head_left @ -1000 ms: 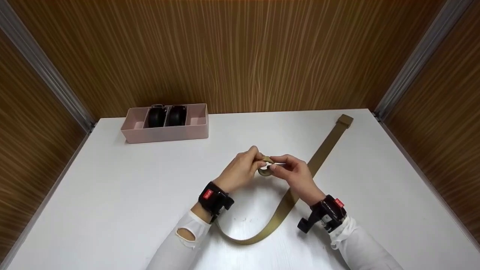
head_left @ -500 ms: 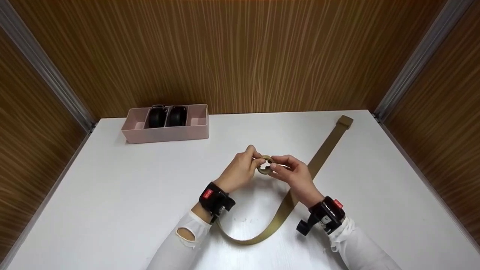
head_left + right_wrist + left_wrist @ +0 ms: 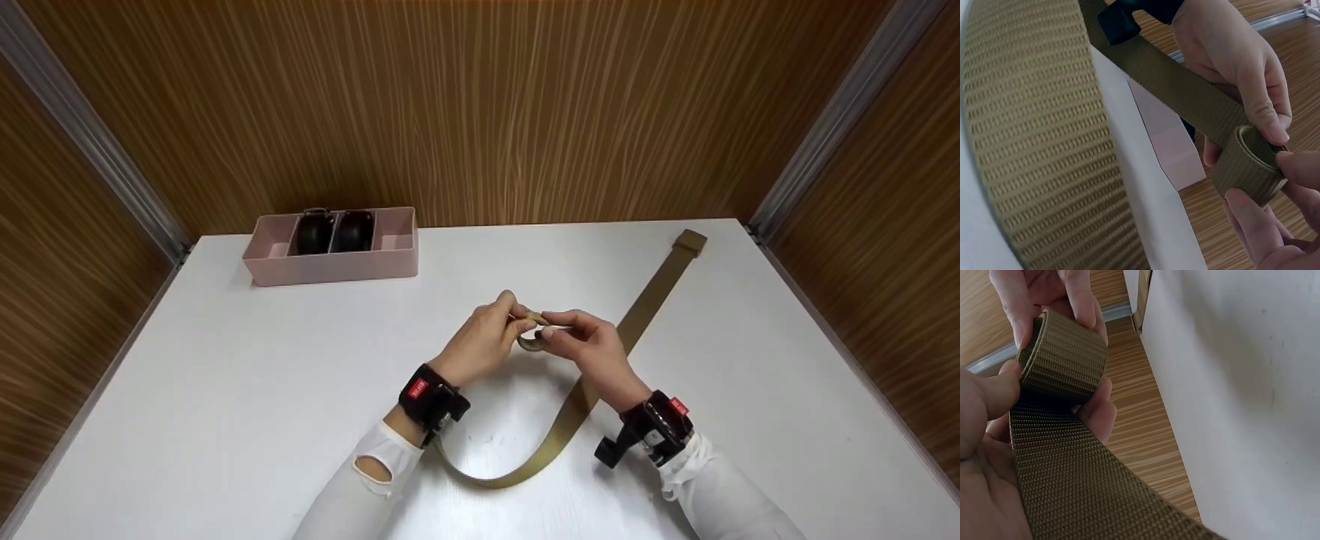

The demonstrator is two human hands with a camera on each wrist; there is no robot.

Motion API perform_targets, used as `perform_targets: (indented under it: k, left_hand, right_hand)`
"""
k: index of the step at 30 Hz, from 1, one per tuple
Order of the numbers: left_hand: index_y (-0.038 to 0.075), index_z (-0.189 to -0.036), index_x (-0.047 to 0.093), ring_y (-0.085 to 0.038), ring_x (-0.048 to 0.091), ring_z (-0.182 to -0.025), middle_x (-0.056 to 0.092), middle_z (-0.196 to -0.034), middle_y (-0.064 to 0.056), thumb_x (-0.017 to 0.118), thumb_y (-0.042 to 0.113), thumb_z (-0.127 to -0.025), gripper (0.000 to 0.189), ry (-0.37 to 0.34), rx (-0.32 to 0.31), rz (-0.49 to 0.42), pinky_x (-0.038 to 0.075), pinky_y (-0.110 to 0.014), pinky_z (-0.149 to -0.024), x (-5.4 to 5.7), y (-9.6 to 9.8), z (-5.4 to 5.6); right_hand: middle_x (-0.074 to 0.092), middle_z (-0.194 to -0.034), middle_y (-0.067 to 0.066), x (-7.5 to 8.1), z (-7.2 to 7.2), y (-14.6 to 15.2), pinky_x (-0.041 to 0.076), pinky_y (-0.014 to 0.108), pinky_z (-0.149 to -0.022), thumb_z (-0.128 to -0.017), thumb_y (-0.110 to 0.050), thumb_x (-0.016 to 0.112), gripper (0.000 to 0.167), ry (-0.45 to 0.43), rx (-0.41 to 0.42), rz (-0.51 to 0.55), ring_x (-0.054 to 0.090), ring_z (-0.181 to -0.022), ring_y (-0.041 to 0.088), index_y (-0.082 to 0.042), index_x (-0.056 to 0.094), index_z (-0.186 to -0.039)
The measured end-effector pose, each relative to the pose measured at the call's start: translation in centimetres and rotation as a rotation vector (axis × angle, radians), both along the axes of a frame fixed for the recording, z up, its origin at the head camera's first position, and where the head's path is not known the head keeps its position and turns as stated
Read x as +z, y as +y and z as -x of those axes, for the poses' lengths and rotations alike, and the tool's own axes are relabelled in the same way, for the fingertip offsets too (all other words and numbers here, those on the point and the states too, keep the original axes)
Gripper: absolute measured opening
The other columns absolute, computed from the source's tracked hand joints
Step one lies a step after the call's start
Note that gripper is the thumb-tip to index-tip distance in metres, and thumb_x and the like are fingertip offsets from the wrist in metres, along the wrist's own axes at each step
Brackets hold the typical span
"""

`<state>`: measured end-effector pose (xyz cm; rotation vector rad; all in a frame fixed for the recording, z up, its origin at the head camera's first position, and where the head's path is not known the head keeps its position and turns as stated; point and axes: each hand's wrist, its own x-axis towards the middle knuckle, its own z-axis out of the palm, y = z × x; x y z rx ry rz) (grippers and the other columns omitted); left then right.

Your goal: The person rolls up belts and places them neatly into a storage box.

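Note:
Both hands hold the rolled end of a khaki webbing belt [image 3: 556, 444] above the middle of the table. In the left wrist view the coil [image 3: 1067, 354] shows as a loose roll of ribbed webbing, hollow in the centre. My left hand [image 3: 480, 341] pinches its near side, thumb at the coil's edge. From the other side my right hand [image 3: 598, 358] grips the coil, with thumb and fingers around its edges in the right wrist view. The rest of the belt loops down onto the table, passes beneath the right hand and runs to a square end piece [image 3: 690, 241] at the back right.
At the back left stands a pink divided box [image 3: 337, 268]. Two black coiled items [image 3: 315, 234] sit upright in its middle compartments. Wood-grain panels [image 3: 480, 112] enclose the white table [image 3: 225, 390] at the back and sides.
The coil has turned slightly between the fingers, and the left thumb now reaches further across it. The hands shift only a little; the belt on the table lies almost the same.

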<state>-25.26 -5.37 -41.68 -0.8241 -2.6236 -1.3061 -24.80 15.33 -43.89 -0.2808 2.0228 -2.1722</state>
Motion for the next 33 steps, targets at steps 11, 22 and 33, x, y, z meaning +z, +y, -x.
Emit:
perform_targets:
  k: [11, 22, 33]
  left_hand:
    - [0.003, -0.111, 0.052, -0.013, 0.058, -0.082, 0.074, -0.107, -0.013, 0.058, 0.021, -0.107, 0.020, -0.037, 0.031, -0.026, 0.045, -0.027, -0.070, 0.2, -0.2, 0.0]
    - [0.003, -0.104, 0.058, -0.011, 0.054, -0.079, 0.075, -0.102, -0.009, 0.061, 0.020, -0.105, 0.017, 0.036, -0.042, 0.074, 0.042, -0.026, -0.068, 0.0, -0.5, 0.1]
    - [0.004, -0.112, 0.052, -0.017, 0.066, -0.092, 0.074, -0.117, -0.014, 0.058, 0.024, -0.108, 0.021, -0.027, 0.015, 0.011, 0.049, -0.030, -0.075, 0.1, -0.2, 0.0]
  right_hand:
    - [0.067, -0.122, 0.021, 0.1, -0.2, -0.7, 0.058, 0.041, -0.093, -0.098, 0.007, 0.065, 0.029, -0.070, -0.097, 0.179, 0.073, -0.106, 0.026, 0.013, 0.063, -0.127]
    - [0.069, -0.123, 0.021, 0.2, 0.4, 0.7, 0.059, 0.031, -0.088, -0.097, -0.007, 0.073, 0.032, 0.061, 0.086, -0.152, 0.073, -0.103, 0.021, 0.005, 0.068, -0.127]
    - [0.068, -0.120, 0.021, 0.0, 0.0, 0.0, 0.059, 0.040, -0.090, -0.099, 0.004, 0.066, 0.033, -0.024, -0.015, 0.081, 0.072, -0.105, 0.026, 0.012, 0.062, -0.130]
